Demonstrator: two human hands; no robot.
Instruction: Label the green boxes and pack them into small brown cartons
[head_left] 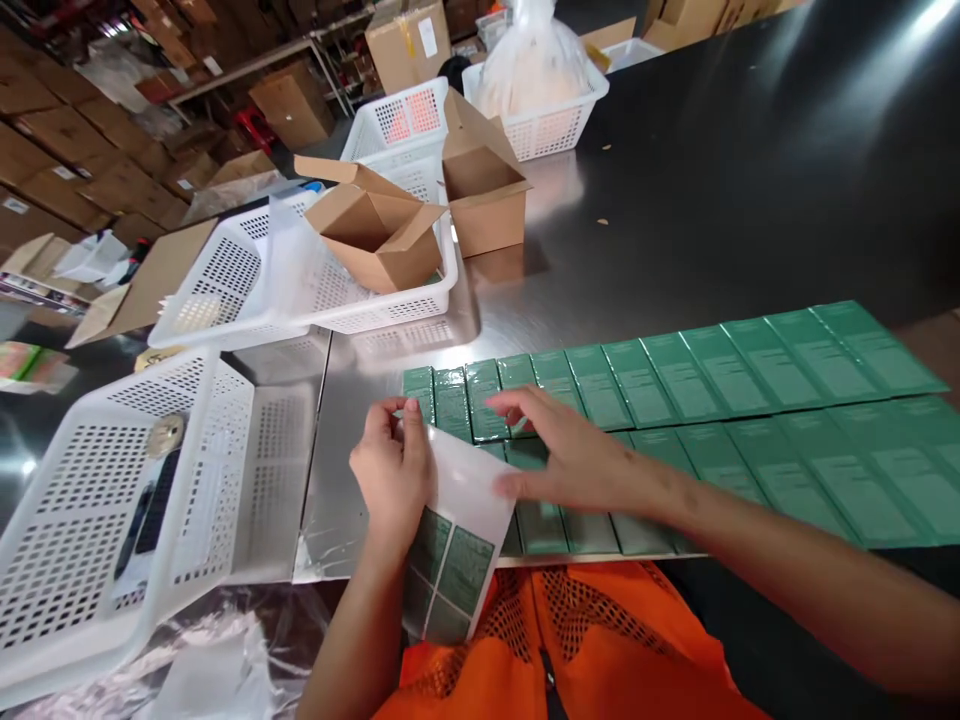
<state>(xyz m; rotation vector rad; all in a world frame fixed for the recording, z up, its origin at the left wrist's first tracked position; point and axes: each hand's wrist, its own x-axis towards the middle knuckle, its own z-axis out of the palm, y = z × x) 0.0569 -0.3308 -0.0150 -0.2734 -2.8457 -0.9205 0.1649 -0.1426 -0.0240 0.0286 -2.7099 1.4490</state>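
Observation:
My left hand (pixel 394 465) is closed on the top corner of a white label sheet (pixel 461 485) with green rectangular labels on its lower part. The sheet hangs tilted over the table's front edge. My right hand (pixel 559 450) has its thumb and fingers apart, over the left end of the green boxes (pixel 664 385). Its thumb is by the sheet's right edge; whether it touches, I cannot tell. Flat, shiny and printed with pale text, the boxes lie side by side in two long rows. The sheet and my right arm cover part of the near row.
On the left stands a white perforated basket (pixel 67 500) with a tape roll (pixel 165 435) and dark items inside. More white baskets (pixel 225 270) sit farther back, one bearing an open carton (pixel 382 235). Another open carton (pixel 487 190) stands beside it on the metal table (pixel 592 270).

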